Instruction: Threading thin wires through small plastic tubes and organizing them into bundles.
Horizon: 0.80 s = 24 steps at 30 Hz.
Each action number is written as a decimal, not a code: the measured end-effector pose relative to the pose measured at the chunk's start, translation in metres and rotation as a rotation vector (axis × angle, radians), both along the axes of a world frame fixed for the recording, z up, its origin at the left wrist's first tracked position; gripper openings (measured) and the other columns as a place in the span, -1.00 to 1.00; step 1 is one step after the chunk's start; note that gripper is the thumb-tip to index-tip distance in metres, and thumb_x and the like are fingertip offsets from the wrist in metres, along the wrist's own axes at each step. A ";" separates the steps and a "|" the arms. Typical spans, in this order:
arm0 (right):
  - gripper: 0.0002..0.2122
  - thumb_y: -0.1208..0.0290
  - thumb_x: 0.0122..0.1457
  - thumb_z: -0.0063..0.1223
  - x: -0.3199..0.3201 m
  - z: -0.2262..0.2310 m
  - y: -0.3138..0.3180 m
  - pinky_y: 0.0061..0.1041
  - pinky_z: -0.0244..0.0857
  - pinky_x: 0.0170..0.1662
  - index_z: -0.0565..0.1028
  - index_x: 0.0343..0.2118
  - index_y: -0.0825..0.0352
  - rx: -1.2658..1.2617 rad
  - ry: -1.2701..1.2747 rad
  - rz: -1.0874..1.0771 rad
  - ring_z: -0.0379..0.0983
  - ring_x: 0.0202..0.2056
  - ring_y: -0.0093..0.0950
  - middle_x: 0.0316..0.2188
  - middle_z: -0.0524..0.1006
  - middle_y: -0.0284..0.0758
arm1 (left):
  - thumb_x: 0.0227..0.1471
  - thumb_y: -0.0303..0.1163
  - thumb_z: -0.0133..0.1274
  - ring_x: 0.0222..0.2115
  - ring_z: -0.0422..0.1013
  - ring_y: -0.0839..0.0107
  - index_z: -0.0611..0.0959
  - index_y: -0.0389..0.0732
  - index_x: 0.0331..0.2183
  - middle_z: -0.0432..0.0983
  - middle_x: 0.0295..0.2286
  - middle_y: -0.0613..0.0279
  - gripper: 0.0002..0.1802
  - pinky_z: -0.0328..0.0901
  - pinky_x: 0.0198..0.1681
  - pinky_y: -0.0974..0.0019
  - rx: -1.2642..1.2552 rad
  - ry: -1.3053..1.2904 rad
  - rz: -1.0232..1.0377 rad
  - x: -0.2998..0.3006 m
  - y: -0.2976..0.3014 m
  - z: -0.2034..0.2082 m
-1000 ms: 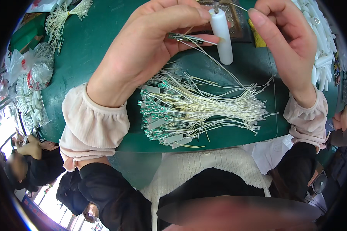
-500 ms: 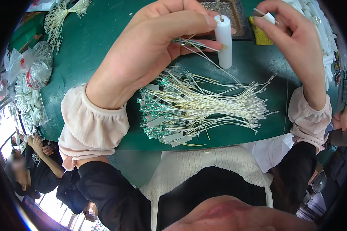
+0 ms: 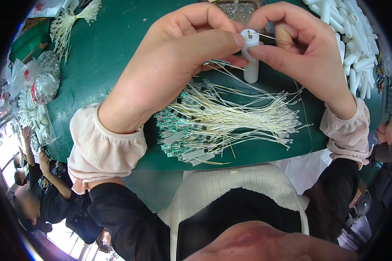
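Observation:
A smooth white tube [image 3: 251, 71] stands upright between my two hands, a small metal contact and thin wire at its top. My left hand [image 3: 174, 56] is closed, its thumb and fingers gripping the tube's left side. Several wired parts [image 3: 224, 64] are also tucked in its lower fingers. My right hand [image 3: 307, 56] closes in from the other side, thumb and forefinger at the tube's upper end. A thin pale wire [image 3: 268, 36] runs from the top toward its curled fingers, which hide the rest. Below lies a spread heap of wired circuit boards [image 3: 239, 117].
Many white tubes [image 3: 355, 48] are piled at the right. A brown tray of grains [image 3: 239, 8] sits behind my hands. At far left are tied wires [image 3: 72, 24] and a clear plastic bag [image 3: 47, 78]. Another person [image 3: 52, 195] is at the lower left.
My right hand has come left with its wire to the top of the tube. A small white piece seen in its fingers before no longer shows. My left hand keeps hold of the tube.

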State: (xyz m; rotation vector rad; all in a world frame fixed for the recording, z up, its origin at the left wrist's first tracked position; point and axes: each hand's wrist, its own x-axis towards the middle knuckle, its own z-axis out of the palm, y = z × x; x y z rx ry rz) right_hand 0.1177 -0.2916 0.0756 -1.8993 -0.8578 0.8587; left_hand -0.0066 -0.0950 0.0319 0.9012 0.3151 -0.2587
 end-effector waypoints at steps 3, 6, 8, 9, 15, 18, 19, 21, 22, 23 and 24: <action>-0.74 0.59 0.11 0.36 0.000 -0.001 -0.001 -0.70 -0.19 -0.56 0.55 -0.15 0.41 -0.005 0.066 -0.021 0.00 -0.66 -0.85 -0.70 0.22 -0.65 | 0.24 -0.60 0.08 -0.15 0.54 0.38 0.57 -0.34 -0.21 0.56 -0.08 0.07 -0.93 0.45 0.01 0.35 0.081 0.005 -0.009 0.000 -0.001 0.003; -0.74 0.60 0.11 0.36 -0.003 0.000 0.000 -0.70 -0.19 -0.56 0.55 -0.15 0.41 0.033 0.055 0.000 0.00 -0.66 -0.85 -0.70 0.22 -0.65 | 0.24 -0.60 0.08 -0.15 0.54 0.40 0.57 -0.34 -0.21 0.55 -0.07 0.06 -0.94 0.44 0.01 0.37 0.183 -0.692 -0.113 0.032 0.020 -0.046; -0.74 0.60 0.11 0.36 -0.003 -0.002 0.000 -0.70 -0.19 -0.56 0.55 -0.15 0.41 0.044 0.038 0.009 0.00 -0.66 -0.85 -0.70 0.21 -0.65 | 0.24 -0.60 0.09 -0.15 0.54 0.41 0.57 -0.35 -0.22 0.55 -0.06 0.06 -0.94 0.44 0.01 0.38 0.258 -1.375 -0.225 0.042 0.026 -0.060; -0.74 0.60 0.11 0.36 -0.003 -0.003 0.000 -0.69 -0.19 -0.56 0.55 -0.15 0.41 0.054 0.017 0.011 0.00 -0.66 -0.85 -0.70 0.21 -0.65 | 0.22 -0.60 0.10 -0.16 0.55 0.38 0.58 -0.34 -0.24 0.56 -0.09 0.07 -0.94 0.44 -0.01 0.38 0.452 -1.236 -0.191 0.035 0.023 -0.049; -0.73 0.60 0.11 0.36 -0.002 -0.004 -0.002 -0.68 -0.20 -0.56 0.55 -0.13 0.41 0.036 0.024 -0.002 -0.02 -0.66 -0.83 -0.70 0.20 -0.63 | 0.00 -0.66 0.24 -0.24 0.53 0.30 0.65 -0.32 -0.34 0.57 -0.25 0.14 -0.87 0.40 -0.14 0.38 1.511 -0.631 -0.066 -0.012 -0.014 0.054; -0.73 0.59 0.11 0.36 -0.004 -0.003 -0.001 -0.67 -0.20 -0.56 0.55 -0.13 0.41 0.046 0.002 -0.006 -0.02 -0.66 -0.82 -0.70 0.20 -0.63 | -0.20 -0.68 0.33 -0.33 0.46 0.28 0.71 -0.25 -0.36 0.48 -0.33 0.18 -0.74 0.34 -0.28 0.30 1.754 -0.798 0.090 -0.023 -0.015 0.049; -0.73 0.59 0.11 0.36 -0.005 -0.002 -0.001 -0.67 -0.20 -0.56 0.55 -0.13 0.41 0.048 0.002 -0.003 -0.02 -0.66 -0.82 -0.70 0.20 -0.63 | -0.22 -0.66 0.33 -0.33 0.45 0.26 0.71 -0.23 -0.36 0.46 -0.35 0.20 -0.73 0.34 -0.28 0.29 1.853 -0.845 0.015 -0.023 -0.017 0.048; -0.72 0.60 0.10 0.36 -0.004 -0.002 0.000 -0.67 -0.19 -0.56 0.55 -0.13 0.42 0.057 0.019 -0.007 -0.02 -0.65 -0.82 -0.70 0.19 -0.62 | -0.23 -0.64 0.34 -0.33 0.43 0.24 0.71 -0.21 -0.35 0.44 -0.37 0.21 -0.71 0.33 -0.28 0.27 1.949 -0.894 -0.063 -0.021 -0.019 0.047; -0.72 0.60 0.10 0.36 -0.004 -0.002 0.000 -0.67 -0.19 -0.56 0.55 -0.13 0.42 0.057 0.019 -0.008 -0.02 -0.65 -0.82 -0.70 0.19 -0.62 | -0.23 -0.65 0.34 -0.32 0.44 0.24 0.71 -0.22 -0.35 0.45 -0.36 0.21 -0.72 0.34 -0.28 0.27 1.939 -0.895 -0.065 -0.020 -0.019 0.046; -0.72 0.60 0.10 0.36 -0.004 -0.002 0.000 -0.66 -0.19 -0.55 0.54 -0.13 0.42 0.050 0.000 0.001 -0.01 -0.64 -0.82 -0.70 0.20 -0.62 | -0.23 -0.65 0.33 -0.32 0.44 0.24 0.71 -0.22 -0.35 0.46 -0.36 0.21 -0.72 0.34 -0.27 0.27 1.930 -0.896 -0.065 -0.019 -0.019 0.045; -0.72 0.60 0.11 0.36 -0.004 -0.002 0.000 -0.66 -0.20 -0.55 0.54 -0.13 0.42 0.043 -0.020 0.012 -0.01 -0.64 -0.82 -0.70 0.20 -0.62 | -0.22 -0.65 0.33 -0.31 0.45 0.24 0.71 -0.23 -0.35 0.47 -0.35 0.20 -0.73 0.34 -0.26 0.27 1.921 -0.896 -0.066 -0.019 -0.019 0.044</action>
